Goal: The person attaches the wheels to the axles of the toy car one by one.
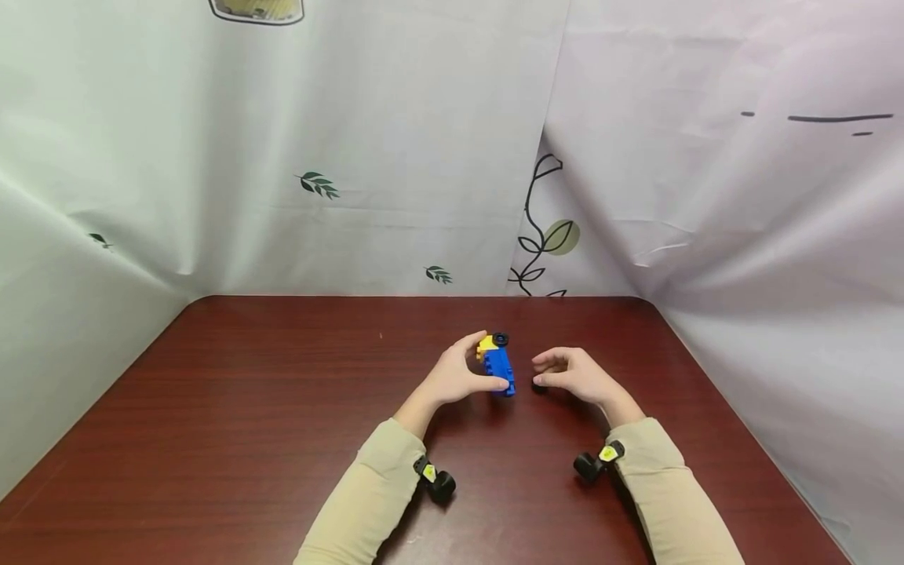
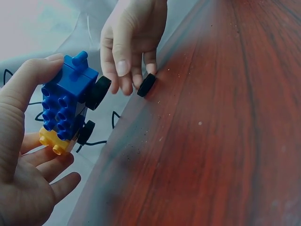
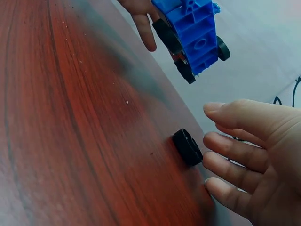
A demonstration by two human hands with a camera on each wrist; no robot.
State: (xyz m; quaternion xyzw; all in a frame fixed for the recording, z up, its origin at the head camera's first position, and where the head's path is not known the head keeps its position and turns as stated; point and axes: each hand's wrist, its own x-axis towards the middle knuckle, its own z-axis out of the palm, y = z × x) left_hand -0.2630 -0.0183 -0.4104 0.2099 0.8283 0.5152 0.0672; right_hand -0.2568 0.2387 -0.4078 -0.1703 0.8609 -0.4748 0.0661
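Observation:
My left hand (image 1: 457,375) grips a toy car (image 1: 498,367) of blue and yellow building blocks, thumb at one end and fingers at the yellow end. The car is tipped up off the table; its studs face the left wrist camera, its ribbed blue underside (image 3: 200,35) the right one. Three black wheels show on it in the right wrist view. A loose black wheel (image 3: 187,147) lies on the table, right of the car. Beside that wheel, my right hand (image 1: 581,375) has its fingers loosely bent, fingertips close to the tyre and nothing between thumb and fingers.
Both hands are over the far half of a dark red-brown wooden table (image 1: 282,439). A white cloth (image 1: 395,141) with printed leaves hangs behind the table and along its sides. Each sleeve cuff carries a small black wrist camera (image 1: 442,486).

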